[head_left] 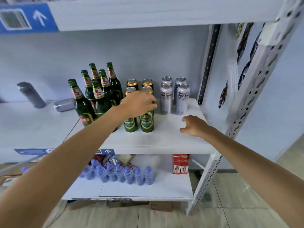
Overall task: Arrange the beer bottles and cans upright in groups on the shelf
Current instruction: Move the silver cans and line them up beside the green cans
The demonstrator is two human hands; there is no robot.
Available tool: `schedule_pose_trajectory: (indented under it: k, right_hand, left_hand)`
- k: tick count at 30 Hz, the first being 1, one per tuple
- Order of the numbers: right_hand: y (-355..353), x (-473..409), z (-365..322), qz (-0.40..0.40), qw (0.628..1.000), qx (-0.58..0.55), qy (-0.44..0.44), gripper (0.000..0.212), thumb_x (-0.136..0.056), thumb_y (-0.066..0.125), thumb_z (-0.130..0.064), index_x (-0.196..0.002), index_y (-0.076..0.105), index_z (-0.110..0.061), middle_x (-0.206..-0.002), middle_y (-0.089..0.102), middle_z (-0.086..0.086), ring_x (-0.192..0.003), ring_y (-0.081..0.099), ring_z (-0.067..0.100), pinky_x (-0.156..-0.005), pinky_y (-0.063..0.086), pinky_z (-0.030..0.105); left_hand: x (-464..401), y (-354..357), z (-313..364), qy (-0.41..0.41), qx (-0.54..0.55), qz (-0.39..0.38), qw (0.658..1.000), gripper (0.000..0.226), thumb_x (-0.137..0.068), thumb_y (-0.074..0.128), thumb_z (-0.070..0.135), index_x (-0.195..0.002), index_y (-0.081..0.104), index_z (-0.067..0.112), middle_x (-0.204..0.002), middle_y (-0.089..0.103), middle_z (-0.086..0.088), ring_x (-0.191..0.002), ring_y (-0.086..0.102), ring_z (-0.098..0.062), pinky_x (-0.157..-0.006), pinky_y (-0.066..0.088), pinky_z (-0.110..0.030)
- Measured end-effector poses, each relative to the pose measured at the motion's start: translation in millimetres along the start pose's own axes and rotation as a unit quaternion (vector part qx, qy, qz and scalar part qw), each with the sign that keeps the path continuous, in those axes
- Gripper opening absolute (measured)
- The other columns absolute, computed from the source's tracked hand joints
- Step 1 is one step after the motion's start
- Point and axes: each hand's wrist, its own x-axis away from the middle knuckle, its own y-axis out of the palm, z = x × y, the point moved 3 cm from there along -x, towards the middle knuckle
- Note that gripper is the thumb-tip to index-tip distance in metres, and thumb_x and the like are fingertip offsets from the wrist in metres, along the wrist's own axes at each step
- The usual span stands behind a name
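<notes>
Several green beer bottles (98,94) stand upright in a cluster at the left of the white shelf (164,139). To their right stand several green cans with gold tops (146,123), then several silver cans (166,99). My left hand (139,104) reaches over the front green cans, its fingers curled at the top of the front right one; whether it grips the can I cannot tell. My right hand (194,125) hovers over the bare front right of the shelf, fingers apart, holding nothing. A silver can (64,104) lies on its side on the neighbouring shelf at left.
A grey flask (31,94) stands tilted at far left. Below, small water bottles (118,175) and red cartons (180,164) fill the lower shelf. A perforated metal upright (251,89) frames the right side. The shelf above (148,12) hangs close overhead.
</notes>
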Motion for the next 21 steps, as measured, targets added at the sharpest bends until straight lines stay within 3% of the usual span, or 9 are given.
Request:
schedule_pose_trajectory:
  k: [7, 14, 21]
  right_hand:
    - [16, 66, -112, -0.011, 0.996, 0.01, -0.089, 0.055, -0.088, 0.057, -0.04, -0.133, 0.048, -0.01, -0.134, 0.052, 0.013, -0.118, 0.053, 0.032, -0.096, 0.047, 0.039]
    - [39, 84, -266, -0.018, 0.987, -0.002, -0.161, 0.058, -0.092, 0.054, -0.038, -0.142, 0.04, -0.012, -0.145, 0.045, 0.011, -0.127, 0.049, 0.029, -0.1, 0.045, 0.039]
    - [60, 60, -420, -0.021, 0.981, -0.038, -0.187, 0.062, -0.092, 0.051, -0.044, -0.144, 0.039, -0.011, -0.148, 0.043, 0.011, -0.13, 0.047, 0.028, -0.099, 0.044, 0.037]
  left_hand:
    - [110, -1, -41, -0.057, -0.103, -0.086, 0.989, 0.038, -0.093, 0.05, 0.045, -0.117, 0.065, 0.02, -0.112, 0.065, -0.003, -0.105, 0.059, -0.024, -0.081, 0.052, -0.04]
    - [237, -34, -155, -0.145, -0.124, -0.108, 0.976, 0.04, -0.094, 0.049, 0.047, -0.127, 0.059, 0.026, -0.128, 0.06, 0.002, -0.122, 0.051, -0.019, -0.098, 0.041, -0.036]
    - [330, -64, -293, -0.217, -0.11, -0.118, 0.963, 0.04, -0.093, 0.05, 0.048, -0.125, 0.059, 0.027, -0.127, 0.06, 0.003, -0.121, 0.051, -0.017, -0.1, 0.037, -0.032]
